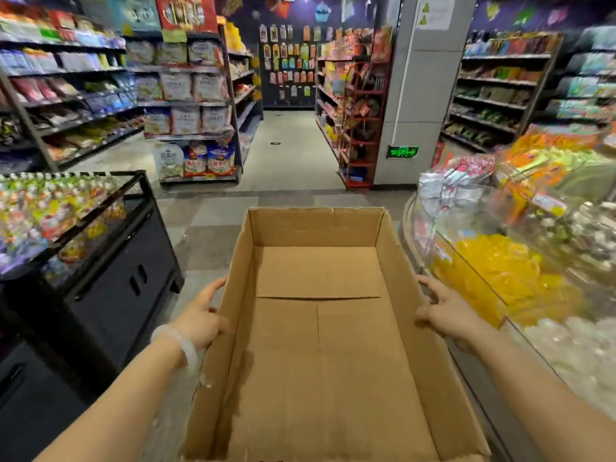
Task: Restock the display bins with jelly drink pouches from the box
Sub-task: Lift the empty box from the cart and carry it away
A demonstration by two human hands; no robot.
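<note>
The cardboard box (316, 328) is empty: only its bare bottom and walls show, with no pouch inside. The left hand (200, 315) grips the left wall of the box and the right hand (446, 311) grips the right wall, so the hands are well apart, each clamped on the box, which seems carried above the floor. To the left of the box stands a black display bin (110, 235) full of colourful pouches (40, 211); to the right of the box are clear bins (520, 261) with yellow and orange packs. The picture is blurred there, so I cannot tell which are jelly drinks. I judge the restocking is finished, or almost; what remains is probably to take the box away.
</note>
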